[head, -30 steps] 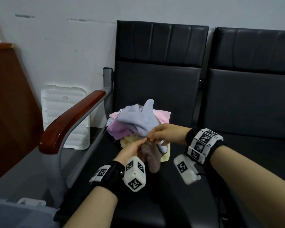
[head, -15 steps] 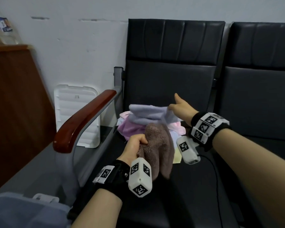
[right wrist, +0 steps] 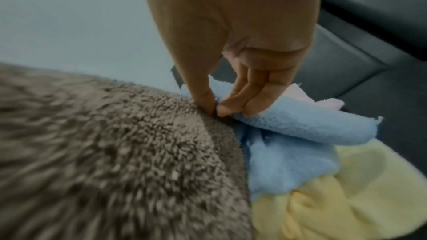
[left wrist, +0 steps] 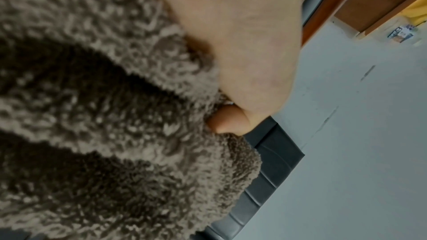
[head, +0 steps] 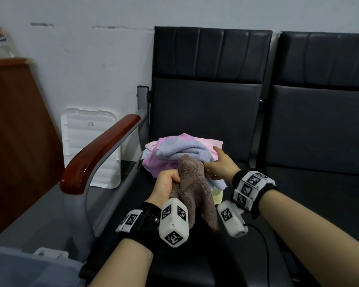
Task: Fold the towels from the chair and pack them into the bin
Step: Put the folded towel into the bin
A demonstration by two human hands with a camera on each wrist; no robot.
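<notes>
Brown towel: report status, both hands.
Left hand grips brown towel, lifted off the pile. Right hand pinches its far edge. Blue towel crowds that grip.

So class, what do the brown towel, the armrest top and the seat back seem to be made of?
Brown towel: looks like plush terry or microfibre, matte, with a curly looped pile in the wrist views. Armrest top: probably varnished wood, reddish-brown with a glossy sheen. Seat back: likely leather or a synthetic look-alike, smooth, dark, stitched into panels.

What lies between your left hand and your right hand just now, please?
The brown towel: the left hand grips its bunched top and the right hand pinches its far edge beside the blue towel. The head view shows it.
</notes>
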